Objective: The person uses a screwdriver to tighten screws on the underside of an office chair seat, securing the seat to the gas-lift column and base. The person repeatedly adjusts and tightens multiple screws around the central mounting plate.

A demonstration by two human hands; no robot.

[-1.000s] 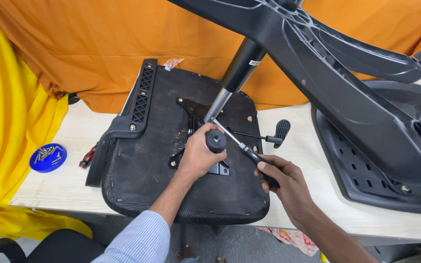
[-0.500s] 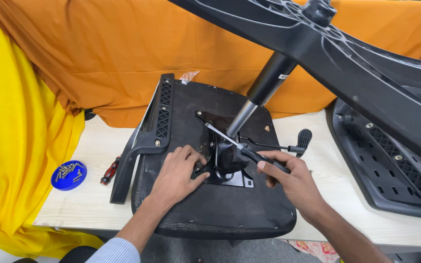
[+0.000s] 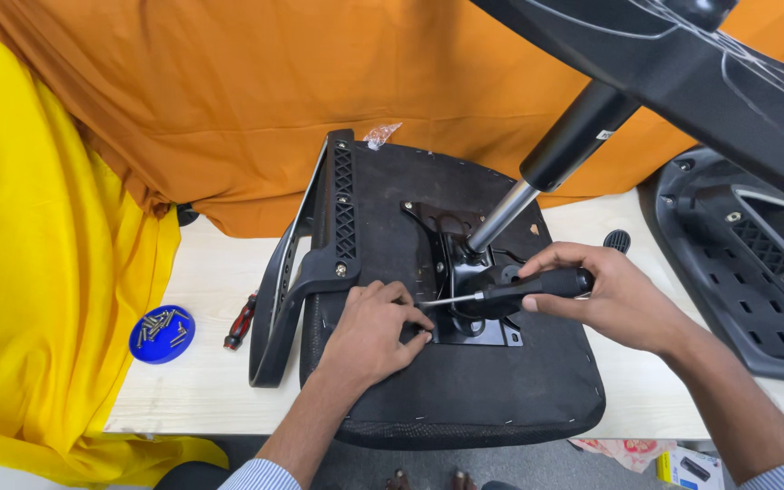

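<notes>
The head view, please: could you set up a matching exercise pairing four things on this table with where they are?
Things:
1. screwdriver
2. blue lid of screws
3. left hand
4. red-handled tool

Places:
A. flat on the seat underside
B. by the yellow cloth
C. in the right hand
D. beside the armrest

Pairs: 1-C, 2-B, 3-A, 4-D

Black seat underside (image 3: 465,399), black-handled screwdriver (image 3: 537,287) with silver shaft, orange cloth (image 3: 256,100) far, yellow cloth (image 3: 38,272) left, blue lid (image 3: 161,334) of silver screws, pale wood table (image 3: 201,381).
</notes>
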